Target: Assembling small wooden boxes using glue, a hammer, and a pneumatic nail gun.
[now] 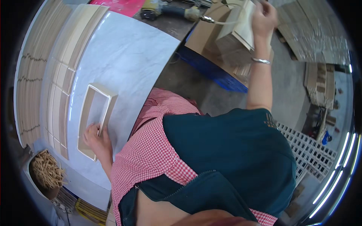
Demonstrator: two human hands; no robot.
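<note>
A shallow rectangular wooden frame (110, 101) with thin pale walls stands on the white marbled tabletop (128, 49). My left hand (97, 138) is closed on its near long wall, thumb on one side and fingers reaching inside. Far off to the right, my right hand (264, 18), with a silver bracelet on its wrist, is raised over pale wooden boards (235, 39) in an open cardboard box (206, 32). Its fingers are curled and slightly blurred; what they hold, if anything, is hidden.
Stacks of thin wooden strips (39, 71) line the table's left side. A bin of small wooden sticks (47, 169) sits lower left. An air tool (169, 11) with a hose lies at the top. A wrapped pallet (320, 34) and white grid racks (307, 148) stand right.
</note>
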